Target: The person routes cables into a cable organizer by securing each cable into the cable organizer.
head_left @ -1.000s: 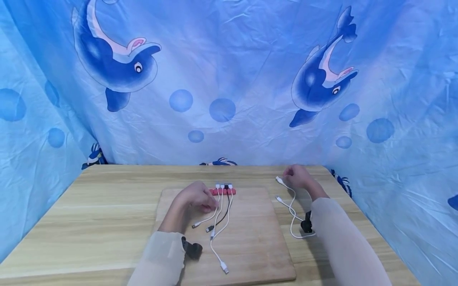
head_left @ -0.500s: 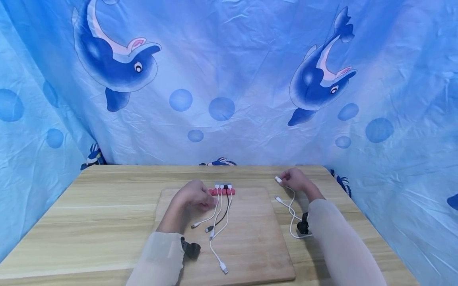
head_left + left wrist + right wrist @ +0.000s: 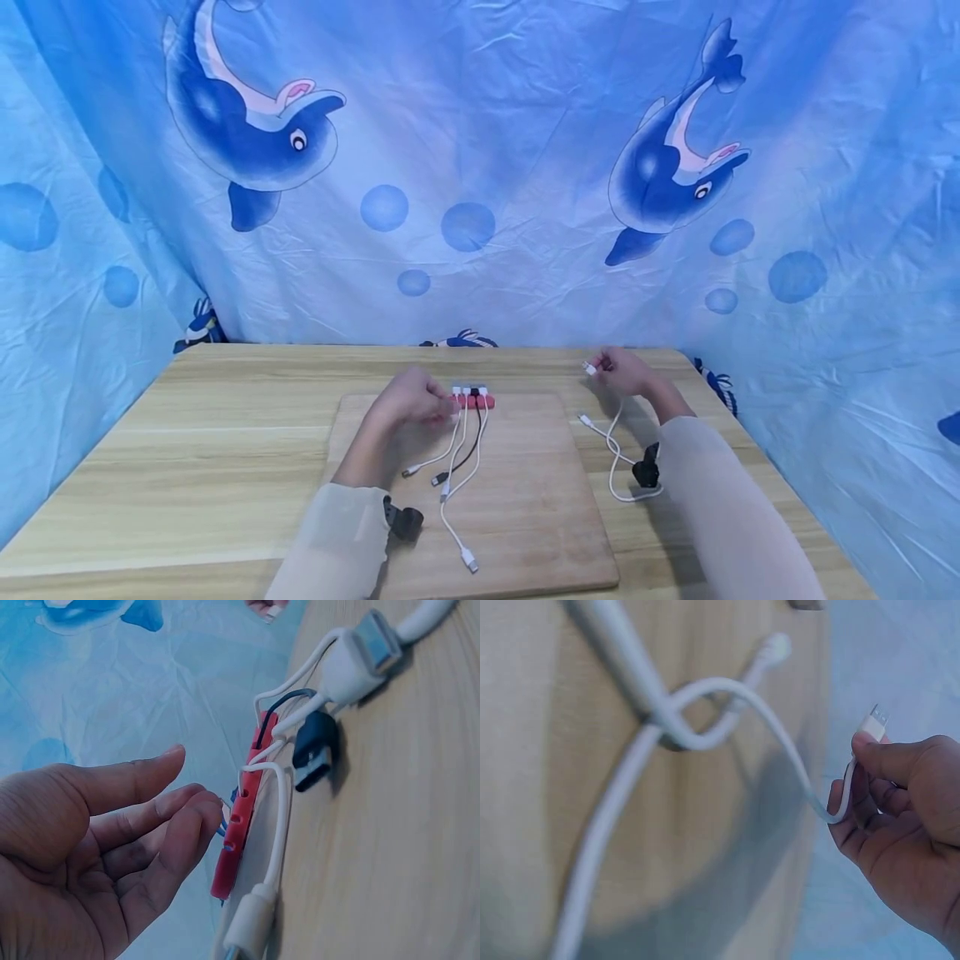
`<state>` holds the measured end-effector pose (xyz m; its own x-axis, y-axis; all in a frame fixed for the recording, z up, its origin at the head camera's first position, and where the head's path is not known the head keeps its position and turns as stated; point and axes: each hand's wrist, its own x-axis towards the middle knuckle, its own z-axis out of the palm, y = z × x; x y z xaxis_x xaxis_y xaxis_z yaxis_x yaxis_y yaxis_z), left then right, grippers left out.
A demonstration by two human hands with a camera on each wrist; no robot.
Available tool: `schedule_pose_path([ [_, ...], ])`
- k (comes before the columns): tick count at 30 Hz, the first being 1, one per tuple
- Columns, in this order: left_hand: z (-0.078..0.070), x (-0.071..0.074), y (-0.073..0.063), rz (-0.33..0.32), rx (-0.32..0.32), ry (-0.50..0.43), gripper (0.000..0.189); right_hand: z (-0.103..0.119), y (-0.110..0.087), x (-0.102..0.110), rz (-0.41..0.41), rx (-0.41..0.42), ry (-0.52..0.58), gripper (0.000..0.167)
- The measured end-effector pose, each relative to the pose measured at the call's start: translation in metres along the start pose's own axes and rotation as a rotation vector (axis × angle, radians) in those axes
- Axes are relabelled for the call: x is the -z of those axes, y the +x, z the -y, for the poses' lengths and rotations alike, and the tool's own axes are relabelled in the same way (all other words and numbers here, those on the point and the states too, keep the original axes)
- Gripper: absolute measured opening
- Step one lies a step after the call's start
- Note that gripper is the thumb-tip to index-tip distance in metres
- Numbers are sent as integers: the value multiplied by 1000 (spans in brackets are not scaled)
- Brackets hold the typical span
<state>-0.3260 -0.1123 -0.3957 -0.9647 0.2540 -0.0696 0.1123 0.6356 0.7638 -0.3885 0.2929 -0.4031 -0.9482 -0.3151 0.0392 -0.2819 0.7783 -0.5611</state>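
My right hand (image 3: 624, 372) pinches the USB-A plug end of a white cable (image 3: 873, 726) between thumb and fingertips, above the table's right rear. The rest of that cable loops over itself on the table, its other plug (image 3: 584, 419) lying nearer the board. My left hand (image 3: 416, 396) is by the left end of a red cable clip strip (image 3: 232, 859), fingers loosely bent, thumb apart, holding nothing. Whether its fingertips touch the strip I cannot tell. Several white cables and one black cable (image 3: 475, 450) sit in the strip's slots. Some slots in the left wrist view hold no cable.
The strip stands at the rear edge of a square wooden board (image 3: 540, 508) on the wooden table (image 3: 225, 467). Loose cable ends, such as a white plug (image 3: 468, 560), trail toward the board's front. A blue dolphin-print curtain (image 3: 525, 167) surrounds the table.
My right hand has taken hold of the white cable's plug and raised it off the table. My left hand has shifted slightly up toward the red strip.
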Motion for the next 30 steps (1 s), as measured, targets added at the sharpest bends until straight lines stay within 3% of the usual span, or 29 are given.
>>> schedule_pose_path([
  [7, -9, 3, 0, -11, -12, 16, 13, 25, -5, 28, -22, 108, 12, 9],
  [16, -21, -2, 3, -5, -41, 32, 21, 57, -17, 59, -42, 126, 16, 10],
  [24, -37, -13, 8, 74, -129, 69, 37, 78, -16, 75, -70, 152, 50, 8],
  [30, -45, -26, 13, 123, -182, 78, 32, 95, -11, 80, -130, 185, 2, 9],
])
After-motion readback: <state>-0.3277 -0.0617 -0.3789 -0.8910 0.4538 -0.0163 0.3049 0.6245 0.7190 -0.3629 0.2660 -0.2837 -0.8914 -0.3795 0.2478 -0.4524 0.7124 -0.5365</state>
